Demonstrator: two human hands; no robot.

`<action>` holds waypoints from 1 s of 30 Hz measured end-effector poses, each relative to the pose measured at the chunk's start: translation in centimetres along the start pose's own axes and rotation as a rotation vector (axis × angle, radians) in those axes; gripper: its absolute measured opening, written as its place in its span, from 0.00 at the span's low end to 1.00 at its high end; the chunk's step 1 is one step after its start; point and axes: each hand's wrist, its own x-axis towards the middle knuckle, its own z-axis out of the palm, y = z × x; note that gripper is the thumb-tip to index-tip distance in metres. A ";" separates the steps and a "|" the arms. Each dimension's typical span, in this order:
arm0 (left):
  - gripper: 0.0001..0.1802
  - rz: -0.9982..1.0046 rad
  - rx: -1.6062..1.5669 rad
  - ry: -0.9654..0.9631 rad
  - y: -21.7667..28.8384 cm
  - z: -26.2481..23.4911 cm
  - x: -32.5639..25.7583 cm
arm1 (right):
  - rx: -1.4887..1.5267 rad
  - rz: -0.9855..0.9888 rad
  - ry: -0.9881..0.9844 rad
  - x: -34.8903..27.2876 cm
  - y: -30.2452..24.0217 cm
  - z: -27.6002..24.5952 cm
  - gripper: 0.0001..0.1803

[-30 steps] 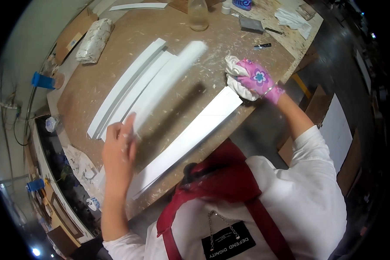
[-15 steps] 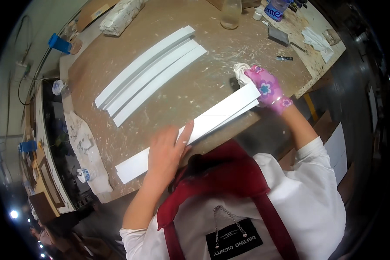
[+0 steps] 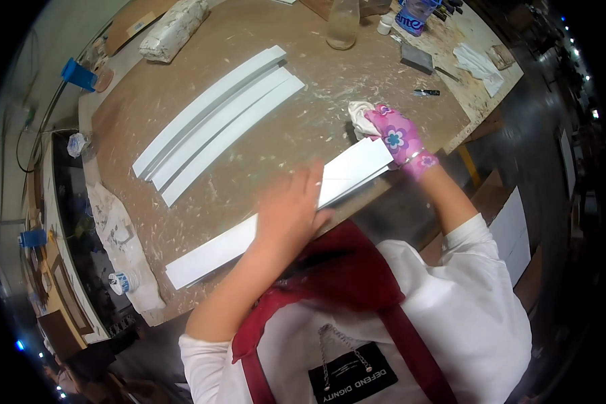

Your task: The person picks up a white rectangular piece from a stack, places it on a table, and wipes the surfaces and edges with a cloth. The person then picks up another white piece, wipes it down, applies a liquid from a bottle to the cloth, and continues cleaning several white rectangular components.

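Observation:
A long white board point(image 3: 215, 254) lies slantwise along the table's near edge, with another white strip point(image 3: 360, 184) showing beneath its right part. My bare left hand point(image 3: 288, 210) rests flat across the upper board near its middle, fingers stretched out and slightly blurred. In a pink flowered glove, my right hand point(image 3: 396, 137) is closed on a bunched white rag point(image 3: 361, 118) just beyond the board's right end. Farther off to the left lie several more white strips point(image 3: 215, 121), side by side and parallel.
On the brown worktable point(image 3: 249, 161), a cloudy bottle point(image 3: 343, 27), a grey block point(image 3: 417, 58) and a small black tool point(image 3: 427, 92) stand or lie at the far right. A white cloth point(image 3: 479, 67) is beyond them. At the left edge are a stained cloth point(image 3: 114, 222) and a white tub point(image 3: 120, 283).
My left hand has slid to the right along the white board. My right hand stays at the board's right end with the rag. The whole view has shifted slightly.

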 end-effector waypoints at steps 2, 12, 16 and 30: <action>0.36 -0.051 -0.013 -0.114 -0.2 1.2 0.7 | 0.077 0.039 0.020 -0.1 0.2 -0.1 0.18; 0.39 -0.065 -0.005 0.009 -2.3 -0.5 -3.2 | 0.123 -0.057 0.123 0.0 6.2 1.2 0.26; 0.43 -0.255 -0.076 -0.045 -4.9 -3.3 -8.5 | 0.176 -0.036 0.056 2.6 8.8 -0.7 0.25; 0.26 -0.826 -0.411 0.421 -21.9 -6.3 -17.2 | 0.315 -0.510 0.073 14.7 -12.5 -6.4 0.15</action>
